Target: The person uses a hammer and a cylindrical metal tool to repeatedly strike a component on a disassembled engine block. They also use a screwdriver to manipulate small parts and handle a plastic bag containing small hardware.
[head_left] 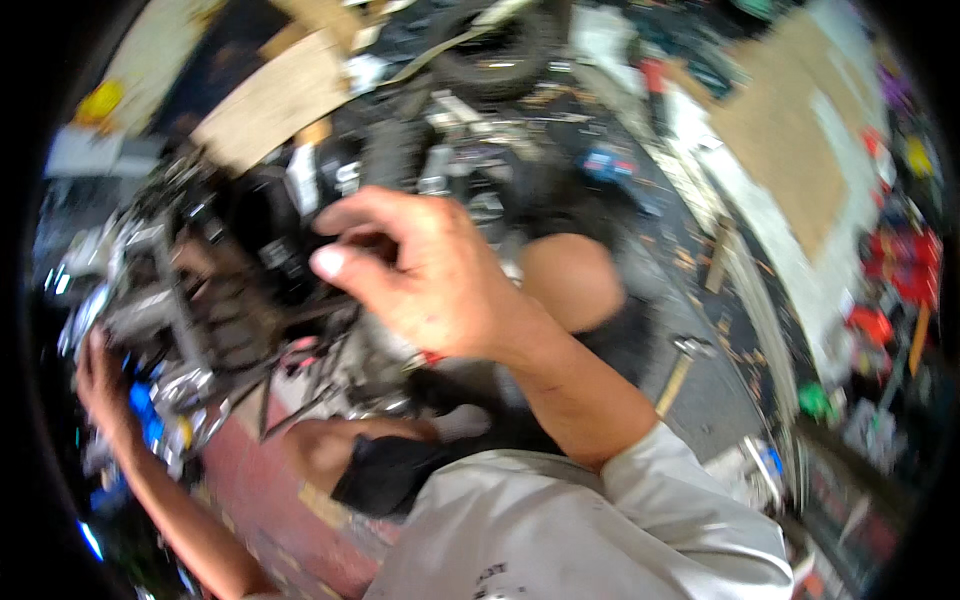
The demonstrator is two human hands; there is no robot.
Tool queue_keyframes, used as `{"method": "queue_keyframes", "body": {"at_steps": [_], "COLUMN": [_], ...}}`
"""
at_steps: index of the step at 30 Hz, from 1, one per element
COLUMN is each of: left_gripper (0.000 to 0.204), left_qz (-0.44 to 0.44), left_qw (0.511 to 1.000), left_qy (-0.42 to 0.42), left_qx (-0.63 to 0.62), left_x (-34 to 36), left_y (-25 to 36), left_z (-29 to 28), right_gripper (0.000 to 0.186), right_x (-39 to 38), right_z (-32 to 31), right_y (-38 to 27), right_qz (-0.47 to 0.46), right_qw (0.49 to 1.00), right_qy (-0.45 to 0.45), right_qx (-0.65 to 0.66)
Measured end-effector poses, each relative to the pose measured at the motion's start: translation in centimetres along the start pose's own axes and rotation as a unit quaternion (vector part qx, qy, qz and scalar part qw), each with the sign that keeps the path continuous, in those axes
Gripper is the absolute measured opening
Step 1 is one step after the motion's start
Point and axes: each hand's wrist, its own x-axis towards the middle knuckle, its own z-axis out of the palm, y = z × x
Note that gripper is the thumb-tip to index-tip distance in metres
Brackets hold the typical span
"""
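My right hand (410,280) is raised at the centre above a greasy metal engine assembly, thumb and index finger apart in a loose curl with nothing visible between them. At far left, my left hand (105,380) touches the edge of a metal frame (165,300), its fingers extended and somewhat blurred. Metal parts and a blue object (145,405) lie beside that hand. Beneath my right hand are dark and silver parts, partly hidden by it. My bare knee (570,280) shows behind the right wrist.
A tyre (490,70) lies at the top, near cardboard (270,100). A yellow-handled tool (675,380) rests on grey flooring right of my knee. A larger cardboard sheet (780,140), red items (900,265) and other clutter line the right side. Red flooring (250,470) shows below.
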Motion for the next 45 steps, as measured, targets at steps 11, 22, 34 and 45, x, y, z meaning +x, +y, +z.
{"method": "queue_keyframes", "body": {"at_steps": [11, 22, 34, 45], "left_gripper": [0.063, 0.054, 0.036, 0.044], "left_qz": [0.079, 0.025, 0.019, 0.047], "left_qw": [0.984, 0.98, 0.952, 0.951], "left_qy": [-0.128, -0.198, -0.296, -0.302], "left_qx": [0.091, 0.002, -0.079, -0.049], "left_x": [5.7, -2.0, -2.1, -1.2], "left_y": [-4.0, 7.5, 7.6, 7.5], "left_z": [1.0, 5.1, 3.4, 3.7], "right_gripper": [0.03, 0.066, 0.034, 0.044], "right_x": [-26.0, -52.3, -26.8, -0.8], "right_z": [-30.5, -35.9, -28.3, 7.5], "right_y": [10.3, 19.4, 0.7, 1.6], "right_qz": [0.356, 0.609, 0.257, 0.373], "right_qw": [0.736, 0.625, 0.856, 0.811], "right_qy": [0.424, 0.338, 0.339, -0.027], "right_qx": [-0.388, -0.351, -0.295, 0.45]}}
